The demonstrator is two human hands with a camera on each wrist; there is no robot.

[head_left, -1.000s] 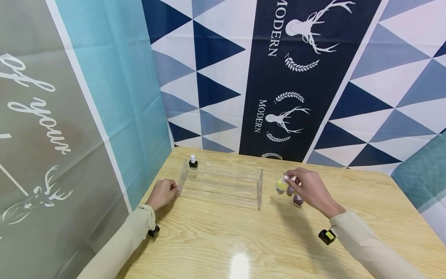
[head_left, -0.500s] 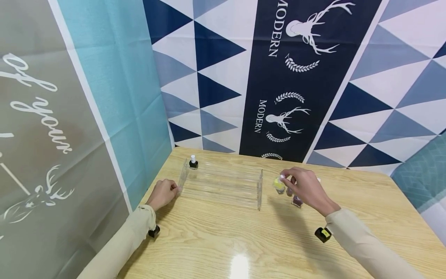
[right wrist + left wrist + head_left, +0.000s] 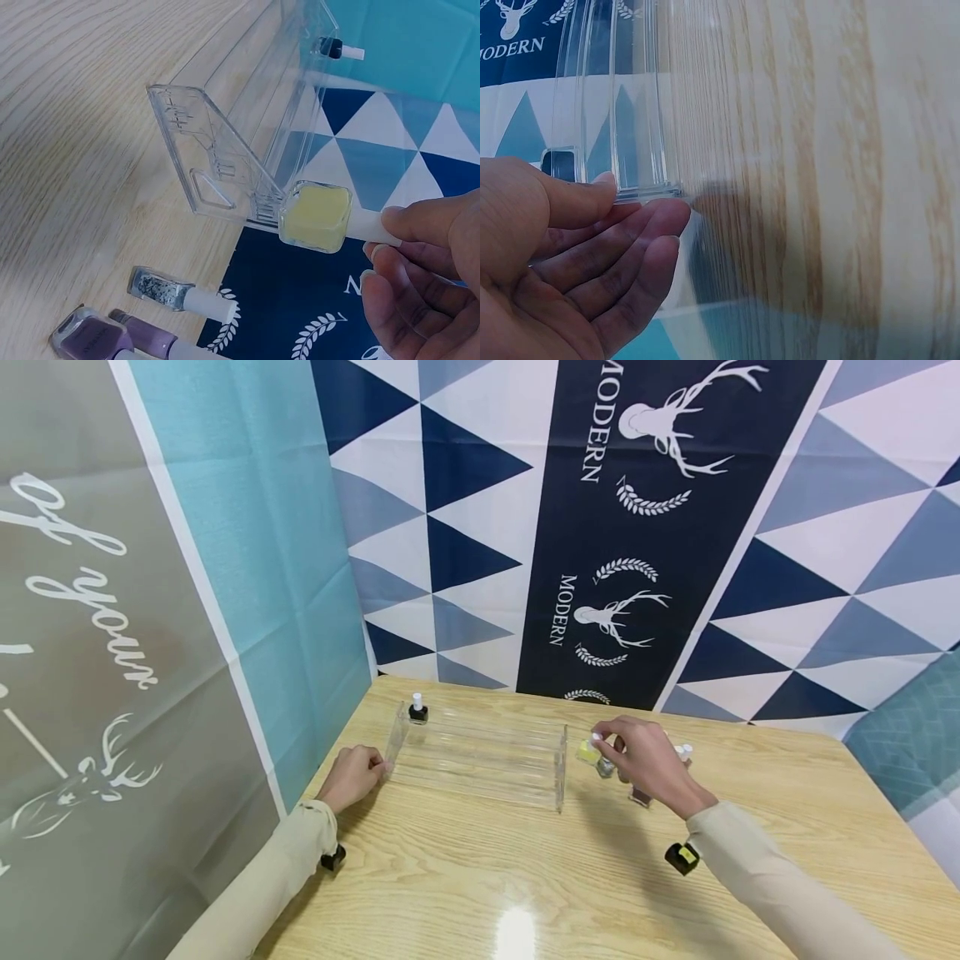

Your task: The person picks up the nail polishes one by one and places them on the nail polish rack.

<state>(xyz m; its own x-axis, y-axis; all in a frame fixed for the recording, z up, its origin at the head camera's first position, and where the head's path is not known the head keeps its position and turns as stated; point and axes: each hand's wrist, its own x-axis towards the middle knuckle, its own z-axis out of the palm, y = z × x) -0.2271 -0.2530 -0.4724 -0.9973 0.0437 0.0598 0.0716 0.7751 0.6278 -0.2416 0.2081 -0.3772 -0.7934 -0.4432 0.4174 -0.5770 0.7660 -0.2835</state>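
The right hand [image 3: 645,760] pinches the yellow bottle [image 3: 316,217] by its cap [image 3: 366,225], fingers closed, just beside the clear rack [image 3: 476,764]; the left hand [image 3: 354,778] pinches the rack's corner [image 3: 649,192]. I'd call this carrying; next probably calls for clearing the end wall [image 3: 199,154].

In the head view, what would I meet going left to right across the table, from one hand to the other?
Left hand → black bottle → rack's right end panel → yellow bottle → right hand.
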